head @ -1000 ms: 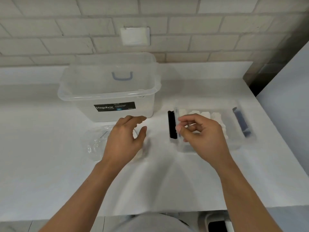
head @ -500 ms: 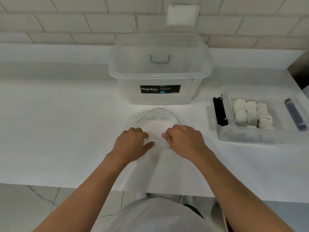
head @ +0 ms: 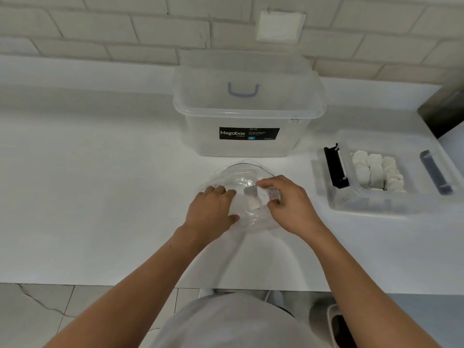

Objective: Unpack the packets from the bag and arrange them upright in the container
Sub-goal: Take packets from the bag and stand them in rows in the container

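On white desk (head: 100, 184), head view: we hold clear bag (head: 242, 180) just in front of big Megabox tub (head: 248, 114). Our left hand (head: 211, 212) grips bag's left side; our right hand (head: 291, 207) pinches plastic at right side. Between hands, packet (head: 251, 197) shows inside bag. Well to right, low container (head: 371, 204) holds white packets (head: 374, 169) standing upright in rows.

A white counter (head: 100, 197) backs onto a pale brick wall (head: 125, 28) bearing a square white plate (head: 280, 26). Cracked grey floor tiles (head: 50, 315) show at near left.
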Available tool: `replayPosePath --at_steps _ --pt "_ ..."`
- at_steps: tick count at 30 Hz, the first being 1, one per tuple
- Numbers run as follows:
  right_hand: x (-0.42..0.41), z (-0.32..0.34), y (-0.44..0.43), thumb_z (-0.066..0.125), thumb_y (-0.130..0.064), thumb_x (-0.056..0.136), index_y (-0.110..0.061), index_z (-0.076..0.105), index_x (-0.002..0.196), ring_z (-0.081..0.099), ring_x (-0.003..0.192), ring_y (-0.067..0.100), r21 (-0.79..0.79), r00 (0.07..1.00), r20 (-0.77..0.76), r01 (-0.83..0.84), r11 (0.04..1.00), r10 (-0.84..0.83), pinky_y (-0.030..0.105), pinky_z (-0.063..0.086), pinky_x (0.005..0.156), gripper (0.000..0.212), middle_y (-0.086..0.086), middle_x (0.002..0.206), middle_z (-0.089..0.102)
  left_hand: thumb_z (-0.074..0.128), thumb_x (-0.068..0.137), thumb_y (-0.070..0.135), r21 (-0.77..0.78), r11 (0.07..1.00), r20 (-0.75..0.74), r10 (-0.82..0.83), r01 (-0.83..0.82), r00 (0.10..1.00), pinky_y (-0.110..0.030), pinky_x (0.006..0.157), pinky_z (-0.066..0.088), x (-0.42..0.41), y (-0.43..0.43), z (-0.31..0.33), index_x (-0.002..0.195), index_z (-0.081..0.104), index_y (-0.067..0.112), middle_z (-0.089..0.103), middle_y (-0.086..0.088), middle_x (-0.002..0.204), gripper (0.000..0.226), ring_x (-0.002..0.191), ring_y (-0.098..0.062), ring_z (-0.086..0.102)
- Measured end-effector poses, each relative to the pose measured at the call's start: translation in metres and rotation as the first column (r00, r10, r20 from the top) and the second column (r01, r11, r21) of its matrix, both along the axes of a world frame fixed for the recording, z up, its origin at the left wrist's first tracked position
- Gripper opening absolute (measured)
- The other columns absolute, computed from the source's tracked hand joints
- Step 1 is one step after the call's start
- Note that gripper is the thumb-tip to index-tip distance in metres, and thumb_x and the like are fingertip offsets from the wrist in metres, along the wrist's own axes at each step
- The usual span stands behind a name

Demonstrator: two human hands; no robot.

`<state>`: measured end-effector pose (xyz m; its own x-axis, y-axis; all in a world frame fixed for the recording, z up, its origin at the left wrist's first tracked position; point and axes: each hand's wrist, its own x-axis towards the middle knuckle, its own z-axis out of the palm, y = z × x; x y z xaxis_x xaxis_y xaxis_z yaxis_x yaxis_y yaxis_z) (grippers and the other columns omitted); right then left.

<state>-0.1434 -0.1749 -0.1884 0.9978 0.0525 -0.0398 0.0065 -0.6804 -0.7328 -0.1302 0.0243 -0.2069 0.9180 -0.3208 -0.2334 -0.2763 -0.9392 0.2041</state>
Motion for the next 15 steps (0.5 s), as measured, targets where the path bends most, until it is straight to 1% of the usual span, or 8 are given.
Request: replayPosePath --at_steps 1,2,4,6,8,9,12,15 --pt "0.0 -0.002 -0.002 0.053 0.007 0.081 -0.022 0.071 0.117 0.059 0.098 0.009 -0.072 1.0 0.018 -0.005 0.997 0.007 0.005 0.043 0.081 0.049 -0.012 0.113 0.062 0.062 0.09 0.055 0.018 1.0 0.012 0.009 -0.009 1.0 -0.036 0.098 0.042 0.001 -0.001 -0.003 0.135 0.053 0.022 0.059 0.0 0.128 0.057 0.121 -0.025 0.052" --pt "-0.001 -0.004 -0.003 0.054 0.003 0.083 -0.019 0.073 0.113 0.059 0.097 0.013 -0.187 0.999 0.044 -0.005 0.982 0.013 0.016 0.049 0.083 0.042 -0.011 0.112 0.061 0.062 0.088 0.058 0.032 0.999 0.026 0.028 -0.028 0.999 -0.036 0.1 0.04 0.002 -0.001 -0.006 0.133 0.054 0.02 0.058 -0.001 0.128 0.059 0.122 -0.025 0.051" --pt "-0.004 -0.009 -0.002 0.057 -0.011 0.088 -0.015 0.075 0.104 0.055 0.092 0.02 -0.471 0.996 0.089 0.039 0.881 0.003 0.034 0.053 0.069 0.025 -0.006 0.109 0.058 0.062 0.086 0.061 0.037 0.997 0.049 0.066 -0.067 0.997 -0.037 0.106 0.038 0.003 -0.001 -0.011 0.135 0.052 0.017 0.057 -0.001 0.134 0.066 0.128 -0.025 0.049" --pt "-0.007 -0.013 0.001 0.06 -0.02 0.091 -0.011 0.074 0.089 0.05 0.087 0.025 -0.6 0.986 0.163 0.118 0.791 -0.024 0.032 0.043 0.052 0.017 0.001 0.105 0.053 0.063 0.086 0.061 0.041 0.996 0.077 0.071 -0.074 0.994 -0.036 0.111 0.034 0.003 -0.004 -0.011 0.146 0.042 0.016 0.052 -0.002 0.143 0.078 0.135 -0.024 0.044" --pt "-0.009 -0.014 0.005 0.069 -0.02 0.088 -0.009 0.073 0.085 0.049 0.083 0.028 -0.624 0.963 0.267 0.185 0.759 -0.015 0.03 0.038 0.044 0.012 0.006 0.102 0.051 0.064 0.085 0.062 0.053 0.996 0.11 0.065 -0.071 0.992 -0.036 0.112 0.032 0.002 -0.008 -0.009 0.15 0.035 0.016 0.049 -0.002 0.145 0.085 0.137 -0.025 0.042" --pt "-0.01 -0.013 0.005 0.072 -0.017 0.086 -0.011 0.074 0.091 0.049 0.084 0.029 -0.608 0.948 0.318 0.211 0.766 -0.008 0.031 0.041 0.043 0.009 0.008 0.102 0.049 0.065 0.084 0.062 0.058 0.996 0.121 0.065 -0.072 0.991 -0.036 0.111 0.032 0.003 -0.01 -0.007 0.15 0.034 0.017 0.049 -0.003 0.144 0.086 0.136 -0.025 0.042" --pt "-0.009 -0.012 0.003 0.073 -0.001 0.081 -0.017 0.073 0.112 0.05 0.087 0.03 -0.532 0.938 0.343 0.153 0.833 0.047 0.04 0.054 0.052 0.035 0.007 0.103 0.048 0.069 0.082 0.06 0.066 0.996 0.145 0.047 -0.058 0.988 -0.038 0.105 0.036 0.006 -0.011 0.001 0.146 0.04 0.019 0.053 -0.003 0.136 0.082 0.128 -0.027 0.046" --pt "-0.009 -0.014 -0.006 0.071 0.011 0.076 -0.016 0.074 0.11 0.059 0.092 0.029 -0.452 0.912 0.379 0.034 0.891 0.158 0.042 0.058 0.059 0.044 0.005 0.11 0.057 0.067 0.086 0.055 0.053 0.997 0.17 -0.058 0.05 0.984 -0.036 0.101 0.038 0.006 -0.011 0.007 0.142 0.048 0.024 0.056 0.0 0.132 0.067 0.123 -0.025 0.049"
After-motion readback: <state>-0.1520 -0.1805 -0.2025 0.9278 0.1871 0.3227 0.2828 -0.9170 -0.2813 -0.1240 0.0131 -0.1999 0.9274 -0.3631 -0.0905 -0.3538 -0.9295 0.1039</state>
